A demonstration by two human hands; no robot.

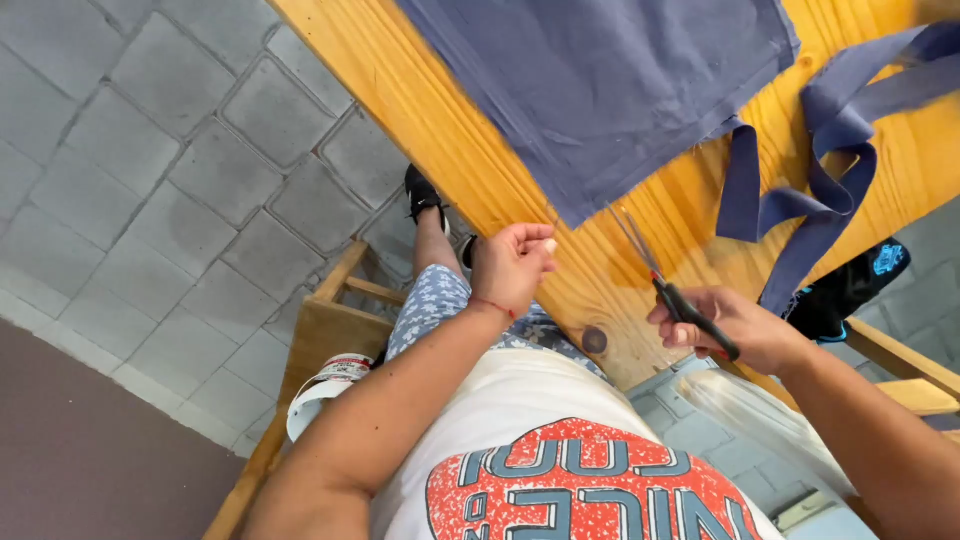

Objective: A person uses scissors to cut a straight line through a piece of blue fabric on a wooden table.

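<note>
Right hand (740, 325) is gripping scissors (665, 280) near the blue cloth (610, 90) corner; left hand (512, 265) is pinching something small at the table (450, 130) edge.

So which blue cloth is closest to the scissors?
The big flat blue sheet. Its pointed corner lies right by the scissors' blade tips, held in the right hand. The long folded blue strip lies further right.

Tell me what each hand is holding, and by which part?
Right hand holds scissors by the black handles. Left hand is curled; what it holds cannot be told.
</note>
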